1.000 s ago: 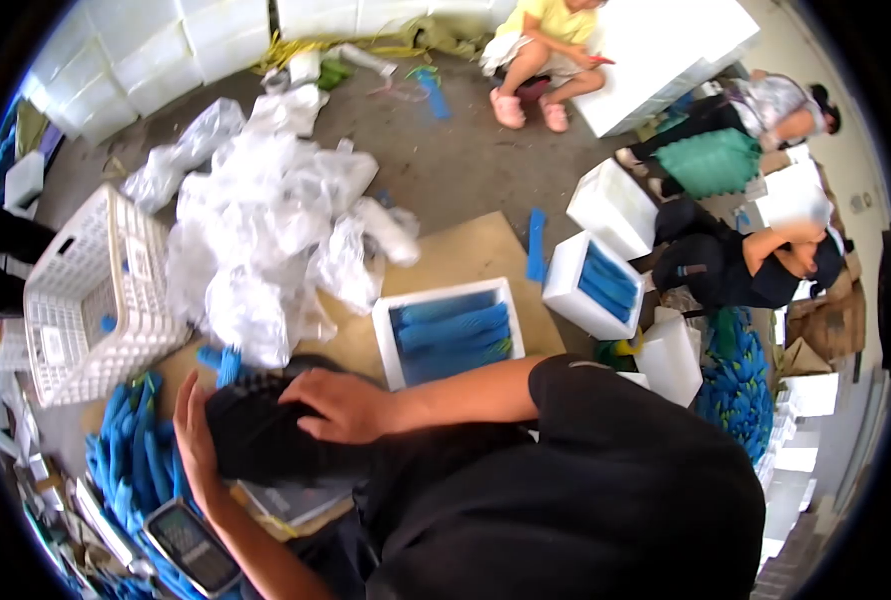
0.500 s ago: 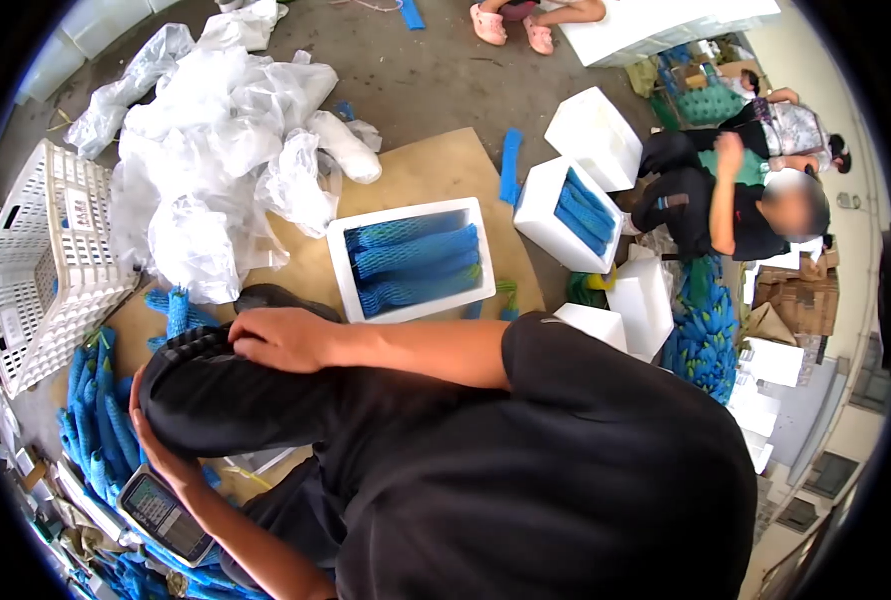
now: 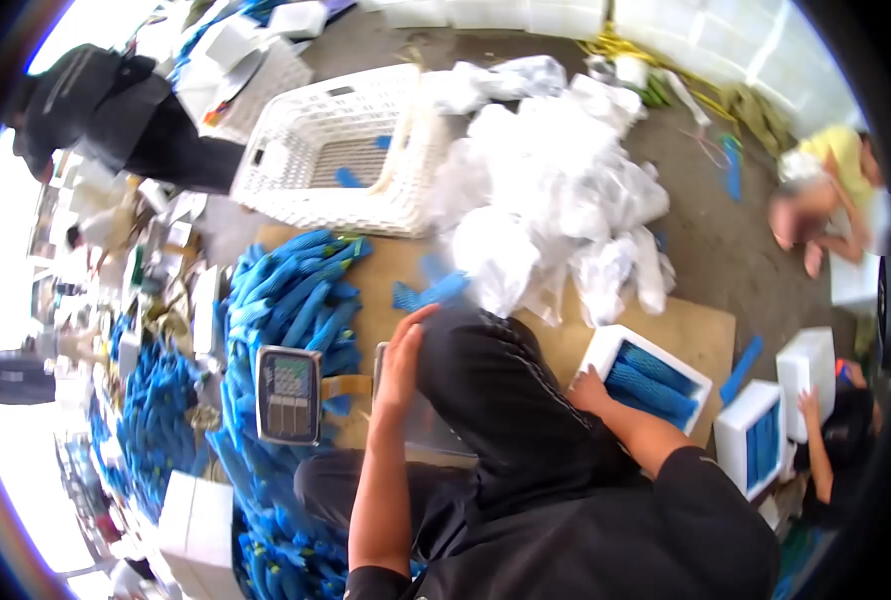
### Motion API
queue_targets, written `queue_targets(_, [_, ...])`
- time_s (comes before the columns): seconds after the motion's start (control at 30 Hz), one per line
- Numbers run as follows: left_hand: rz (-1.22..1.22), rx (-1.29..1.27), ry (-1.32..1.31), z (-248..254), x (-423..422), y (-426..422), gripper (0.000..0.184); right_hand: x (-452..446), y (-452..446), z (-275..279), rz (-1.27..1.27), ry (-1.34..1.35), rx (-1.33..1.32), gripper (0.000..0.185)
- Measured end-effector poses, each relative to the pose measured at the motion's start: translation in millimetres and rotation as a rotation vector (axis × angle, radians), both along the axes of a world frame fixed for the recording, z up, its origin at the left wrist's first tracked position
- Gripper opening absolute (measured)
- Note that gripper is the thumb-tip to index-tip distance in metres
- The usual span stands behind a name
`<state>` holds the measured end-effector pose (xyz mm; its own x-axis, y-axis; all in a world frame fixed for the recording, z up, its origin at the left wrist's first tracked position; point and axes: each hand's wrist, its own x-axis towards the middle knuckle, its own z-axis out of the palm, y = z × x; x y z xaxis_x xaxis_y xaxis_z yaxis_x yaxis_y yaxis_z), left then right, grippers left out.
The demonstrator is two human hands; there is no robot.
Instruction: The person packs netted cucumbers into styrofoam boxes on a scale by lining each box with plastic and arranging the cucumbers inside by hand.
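Observation:
My left hand (image 3: 402, 358) rests against the side of my raised, black-trousered knee (image 3: 471, 350), fingers stretched out and holding nothing. By the left edge of a white foam box (image 3: 701, 402) is my right hand (image 3: 591, 392), beside my leg; its fingers are too small and blurred to read. Blue net-sleeved pieces (image 3: 651, 385) lie inside that box. A scale display (image 3: 290, 395) stands left of my left hand, and its metal platform (image 3: 431, 425) is partly hidden by my leg. Beyond my knee lie loose blue net pieces (image 3: 431, 292).
A large heap of blue netted pieces (image 3: 296, 290) spreads at left. Ahead are a white crate (image 3: 341, 205) and clear plastic bags (image 3: 556, 180). Another filled foam box (image 3: 751, 440) sits at right. People are at far left (image 3: 96, 110), upper right (image 3: 836, 180) and right edge (image 3: 846, 440).
The view has swung left, bringing the blue heap and a standing person into sight. My right hand has left my knee for the foam box's edge. My left hand stays by the knee.

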<state>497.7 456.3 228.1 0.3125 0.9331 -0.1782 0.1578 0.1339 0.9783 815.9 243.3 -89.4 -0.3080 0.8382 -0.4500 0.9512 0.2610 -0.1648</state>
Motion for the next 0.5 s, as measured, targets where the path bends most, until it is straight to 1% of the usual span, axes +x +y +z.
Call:
queue_targets(0.07, [-0.003, -0.008, 0.013, 18, 1, -6, 0.050, 12, 11, 13, 0.054, -0.060, -0.022, 0.027])
queue_targets(0.1, [0.013, -0.012, 0.026, 20, -6, -9, 0.050, 17, 16, 34, 0.071, -0.076, -0.050, 0.029])
queue_targets(0.13, [0.023, -0.020, 0.040, 22, -11, -12, 0.050, 22, 25, 48, 0.100, -0.101, -0.131, 0.046])
queue_targets(0.17, [0.024, -0.021, 0.050, 23, -15, -13, 0.051, 24, 33, 73, 0.095, -0.129, -0.157, 0.054])
queue_targets(0.2, [0.019, -0.092, 0.003, 28, -23, -17, 0.044, 30, 41, 86, 0.091, -0.144, -0.180, 0.060])
queue_targets(0.27, [0.044, -0.094, 0.172, 24, -57, -30, 0.045, 38, 56, 106, 0.102, -0.200, -0.258, 0.071])
queue_targets(0.3, [0.034, -0.117, 0.240, 17, -75, -41, 0.045, 43, 57, 106, 0.115, -0.165, -0.238, 0.071])
queue_targets(0.33, [0.072, -0.149, 0.123, 34, -86, -52, 0.045, 53, 51, 91, 0.100, -0.136, -0.203, 0.069])
queue_targets(0.37, [0.130, -0.177, 0.185, 57, -96, -66, 0.043, 52, 54, 101, 0.059, -0.175, -0.303, 0.078])
queue_targets(0.4, [0.082, -0.023, 0.321, 70, -110, -77, 0.043, 55, 46, 106, 0.075, -0.184, -0.291, 0.077])
queue_targets(0.43, [0.178, -0.032, 0.427, 70, -121, -90, 0.044, 59, 31, 107, 0.058, -0.100, -0.160, 0.074])
queue_targets(0.47, [0.263, -0.061, 0.483, 66, -144, -100, 0.045, 57, 24, 126, 0.062, -0.024, -0.113, 0.070])
queue_targets(0.5, [0.278, -0.007, 0.443, 60, -170, -110, 0.044, 52, 12, 128, 0.067, -0.035, -0.011, 0.066])
